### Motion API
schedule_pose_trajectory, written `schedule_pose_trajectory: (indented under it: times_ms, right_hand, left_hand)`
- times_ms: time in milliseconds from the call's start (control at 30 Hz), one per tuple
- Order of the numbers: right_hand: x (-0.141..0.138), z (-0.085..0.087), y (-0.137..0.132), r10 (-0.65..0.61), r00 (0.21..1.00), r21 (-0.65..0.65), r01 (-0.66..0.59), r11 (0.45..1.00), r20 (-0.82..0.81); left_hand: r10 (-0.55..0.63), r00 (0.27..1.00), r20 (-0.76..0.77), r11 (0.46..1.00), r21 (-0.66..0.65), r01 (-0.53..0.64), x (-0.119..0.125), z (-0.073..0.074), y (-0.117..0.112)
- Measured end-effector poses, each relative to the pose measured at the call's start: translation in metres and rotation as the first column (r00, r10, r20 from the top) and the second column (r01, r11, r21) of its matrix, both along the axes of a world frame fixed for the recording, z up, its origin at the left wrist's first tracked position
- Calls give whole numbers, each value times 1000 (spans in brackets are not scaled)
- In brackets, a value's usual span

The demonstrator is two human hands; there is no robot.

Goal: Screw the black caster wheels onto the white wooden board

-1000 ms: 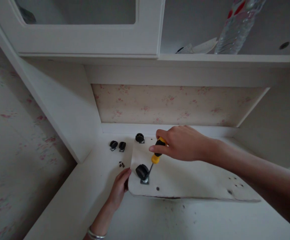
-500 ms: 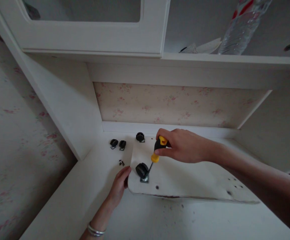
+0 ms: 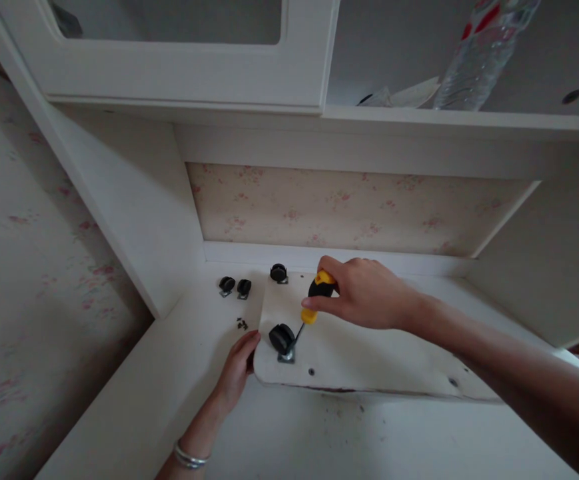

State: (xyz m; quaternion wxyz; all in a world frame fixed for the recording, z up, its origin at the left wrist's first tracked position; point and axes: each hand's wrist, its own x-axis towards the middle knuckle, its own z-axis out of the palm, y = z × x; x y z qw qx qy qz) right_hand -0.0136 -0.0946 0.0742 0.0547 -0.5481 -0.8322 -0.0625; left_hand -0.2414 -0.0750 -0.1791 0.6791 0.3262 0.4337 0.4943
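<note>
My right hand (image 3: 364,293) is closed round the black and yellow handle of a screwdriver (image 3: 313,301). Its thin shaft slants down to the metal plate of a black caster wheel (image 3: 283,340) mounted on a white board (image 3: 369,353). My left hand (image 3: 236,367) rests against the board's left edge beside that caster, fingers bent against the edge; a bracelet is on its wrist. A second caster (image 3: 278,273) sits at the board's far left corner.
Two loose casters (image 3: 234,287) and a small pile of dark screws (image 3: 242,325) lie on the white desk (image 3: 194,373) left of the board. A shelf above holds a plastic bottle (image 3: 479,53). A cabinet side panel (image 3: 134,220) stands at the left.
My right hand has shifted slightly on the screwdriver handle, as if turning it. The view has drifted a little; my left hand stays at the board's edge.
</note>
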Motion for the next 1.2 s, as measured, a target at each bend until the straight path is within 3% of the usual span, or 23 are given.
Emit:
schedule_pose_trajectory:
  times_ms: [200,400,500,633,700,800,933,1100,1200]
  right_hand:
    - [-6,-3,-9,-67,996,113,60,992,66]
    - [3,-9,-9,-139,975,51,150,987,-174]
    - [9,-8,-15,-182,895,142,259,955,-408]
    - [10,-6,-30,-116,722,247,376,893,-682]
    - [5,-8,-35,-41,703,261,316,912,-710]
    - [-7,-20,-36,73,783,221,83,972,-617]
    - [-15,-43,-34,198,872,234,-99,967,-447]
    - [-11,-66,-43,305,893,456,-131,880,-332]
    - [-7,-80,-60,276,871,520,-28,854,-407]
  left_hand:
    - [-32,996,80,999,2,32,0,3,-1]
    - [-48,991,128,999,1,49,1,3,-1]
    - [-37,992,118,999,2,37,0,1,0]
    - [-31,995,91,999,15,30,0,2,-1]
    - [-35,998,51,999,11,35,0,3,-2]
    - [4,998,-69,1000,22,-3,-3,5,-1]
    - [173,968,-185,983,87,-159,-16,3,7]
    - [293,901,-319,953,173,-248,-40,-2,22]
    - [349,819,-456,935,226,-273,-53,-7,30]
